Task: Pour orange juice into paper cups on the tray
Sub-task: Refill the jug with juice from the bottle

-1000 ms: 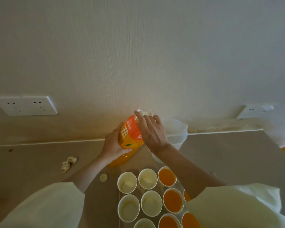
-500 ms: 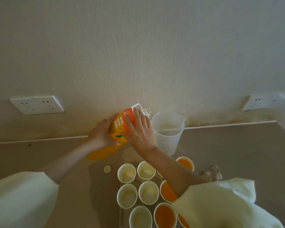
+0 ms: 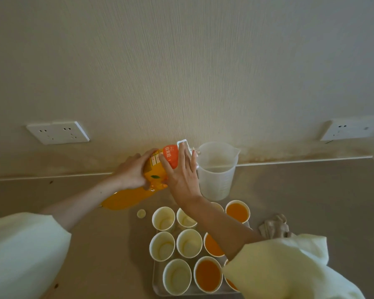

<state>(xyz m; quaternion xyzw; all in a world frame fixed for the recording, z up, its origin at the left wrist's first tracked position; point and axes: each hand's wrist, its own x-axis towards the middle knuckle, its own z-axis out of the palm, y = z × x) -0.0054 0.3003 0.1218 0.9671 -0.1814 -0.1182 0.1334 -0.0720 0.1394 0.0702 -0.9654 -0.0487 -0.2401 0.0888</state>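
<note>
Left hand [image 3: 132,172] gripping, right hand [image 3: 182,178] touching tilted bottle [image 3: 170,156], beige counter [image 3: 300,190], textured wall [image 3: 181,72]

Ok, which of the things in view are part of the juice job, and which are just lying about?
In the job:
juice bottle, tipped toward the jug
measuring jug
paper cups, some filled, some empty
tray
bottle cap, off, on the counter

Lying about:
crumpled cloth right of the tray
wall sockets

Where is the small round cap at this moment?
In the head view the cap lies on the counter, just left of the back-left paper cup, near the juice bottle.
</note>
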